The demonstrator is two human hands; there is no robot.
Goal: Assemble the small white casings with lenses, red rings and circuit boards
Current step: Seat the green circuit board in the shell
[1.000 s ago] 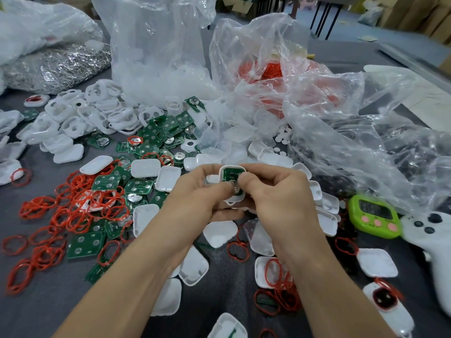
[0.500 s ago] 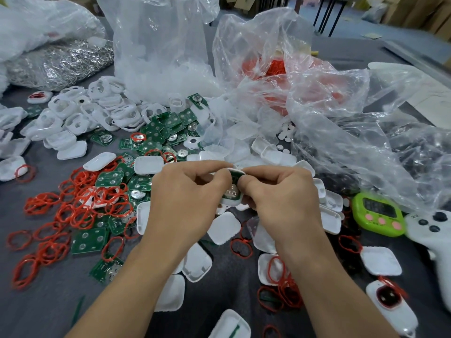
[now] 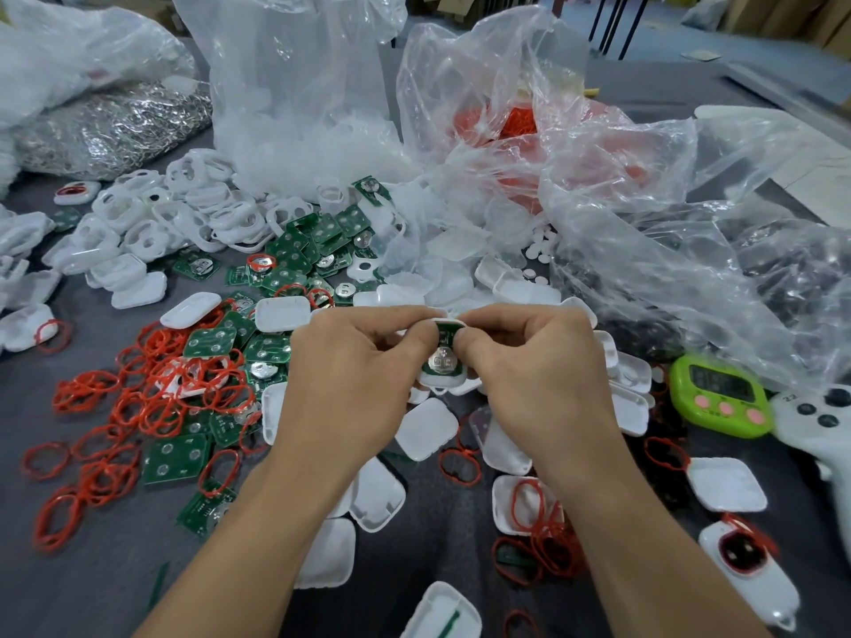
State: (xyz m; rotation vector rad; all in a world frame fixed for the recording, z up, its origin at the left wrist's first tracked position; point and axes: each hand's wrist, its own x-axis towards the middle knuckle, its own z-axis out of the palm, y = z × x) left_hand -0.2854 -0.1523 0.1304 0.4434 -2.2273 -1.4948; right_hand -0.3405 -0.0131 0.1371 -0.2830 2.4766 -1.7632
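My left hand (image 3: 350,384) and my right hand (image 3: 539,379) meet at the middle of the view and together pinch one small white casing (image 3: 444,382). A green circuit board (image 3: 443,356) with a round silver cell sits inside it, face up. Both thumbs press on the board's upper part. Loose red rings (image 3: 152,398) lie in a heap to the left, mixed with green circuit boards (image 3: 212,340). White casing halves (image 3: 426,428) lie scattered under and around my hands.
Big clear plastic bags (image 3: 598,177) fill the back and right. A foil bag (image 3: 110,131) lies far left. White frames (image 3: 184,214) are piled behind the boards. A green timer (image 3: 718,396) and a white controller (image 3: 824,430) sit at the right. An assembled casing (image 3: 748,568) lies front right.
Both hands have kept hold of the casing and drifted slightly lower and closer; the thumbs have shifted up on the board, leaving its silver cell showing.
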